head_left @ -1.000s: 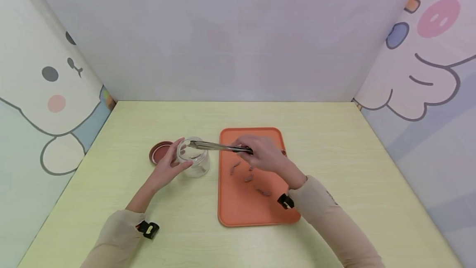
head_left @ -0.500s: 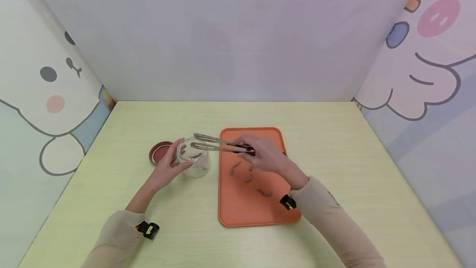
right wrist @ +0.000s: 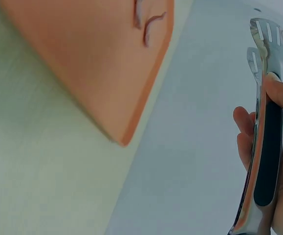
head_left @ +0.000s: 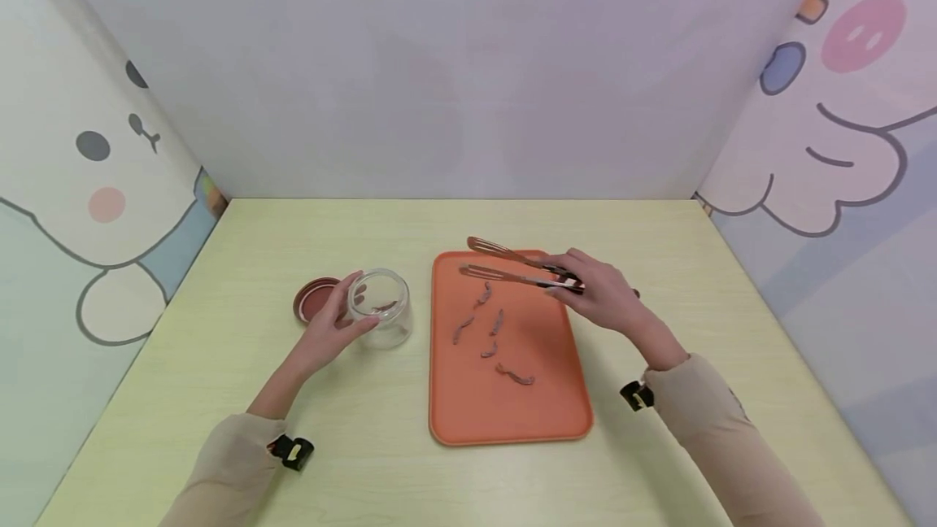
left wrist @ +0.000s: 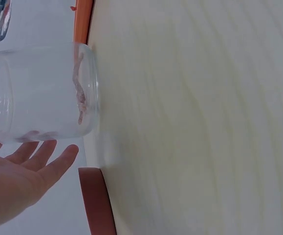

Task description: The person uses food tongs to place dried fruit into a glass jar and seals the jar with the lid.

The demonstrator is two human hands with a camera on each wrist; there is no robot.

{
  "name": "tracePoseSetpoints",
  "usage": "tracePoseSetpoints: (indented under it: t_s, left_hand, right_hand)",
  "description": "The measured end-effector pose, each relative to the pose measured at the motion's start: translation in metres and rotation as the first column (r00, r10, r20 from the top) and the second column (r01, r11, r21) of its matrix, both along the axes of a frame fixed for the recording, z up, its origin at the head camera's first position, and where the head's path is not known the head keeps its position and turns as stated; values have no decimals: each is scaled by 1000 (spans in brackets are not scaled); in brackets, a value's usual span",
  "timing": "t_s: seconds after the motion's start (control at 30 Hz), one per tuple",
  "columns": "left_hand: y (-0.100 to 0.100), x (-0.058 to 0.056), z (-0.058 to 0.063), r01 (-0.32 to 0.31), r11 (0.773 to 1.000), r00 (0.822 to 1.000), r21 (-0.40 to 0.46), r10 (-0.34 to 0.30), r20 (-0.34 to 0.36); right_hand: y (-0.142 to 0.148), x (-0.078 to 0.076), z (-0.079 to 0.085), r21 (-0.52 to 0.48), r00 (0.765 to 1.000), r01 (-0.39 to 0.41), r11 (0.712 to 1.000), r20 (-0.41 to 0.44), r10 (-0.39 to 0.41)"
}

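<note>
My left hand point(head_left: 333, 328) holds a clear glass jar point(head_left: 388, 324) by its upper part, thumb on the near side and fingers on the far side. The jar stands upright without a lid; a thin brownish, shrivelled strip point(left wrist: 79, 90) lies at its bottom. My right hand point(head_left: 596, 291) grips metal tongs point(right wrist: 268, 142) with dark handle inlays. Their slotted tips stand spread apart over the far part of an orange tray point(head_left: 512, 413), nothing between them. Several similar twisted strips point(head_left: 516, 375) lie scattered on that tray.
A reddish-brown round lid point(head_left: 315, 302) lies on the pale wooden table point(head_left: 351, 462), left of the jar and partly behind my left hand. A plain pale wall point(head_left: 468, 104) rises behind the table, with cartoon-printed walls at both sides.
The tongs spread open over the jar, then my right hand carried them rightward to above the tray, uncovering more strips. My left hand and the jar stayed put.
</note>
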State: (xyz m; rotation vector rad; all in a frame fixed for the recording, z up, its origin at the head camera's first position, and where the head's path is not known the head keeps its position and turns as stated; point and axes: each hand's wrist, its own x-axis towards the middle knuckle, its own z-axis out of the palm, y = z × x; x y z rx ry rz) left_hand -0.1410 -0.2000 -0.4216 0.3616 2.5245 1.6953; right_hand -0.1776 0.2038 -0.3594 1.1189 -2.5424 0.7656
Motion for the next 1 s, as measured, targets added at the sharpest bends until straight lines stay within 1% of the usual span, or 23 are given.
tracePoseSetpoints:
  t_s: [0.1,0.23,0.37,0.5,0.73,1.0]
  left_hand:
    - [0,0,1,0,1000,1000,1,0,-1]
    - [1,1,2,2,1000,1000,5,-2,-5]
    - [1,1,3,6,1000,1000,8,-6,-7]
    - [1,1,2,3,1000,1000,11,-3,-3]
    - [1,1,1,1,1000,1000,9,-1,1]
    - [1,2,1,7,1000,1000,13,-7,2]
  right_hand:
    - [13,3,-9,11,1000,24,1000,-8,-24]
    - [24,8,-28,14,998,53,999,-15,-53]
    - [26,12,-47,25,997,81,996,-10,-80]
    - [21,16,-59,27,995,96,995,-12,-96]
    - [9,20,-71,60,995,91,994,-40,-88]
    - [0,22,-73,115,991,129,985,-37,-126]
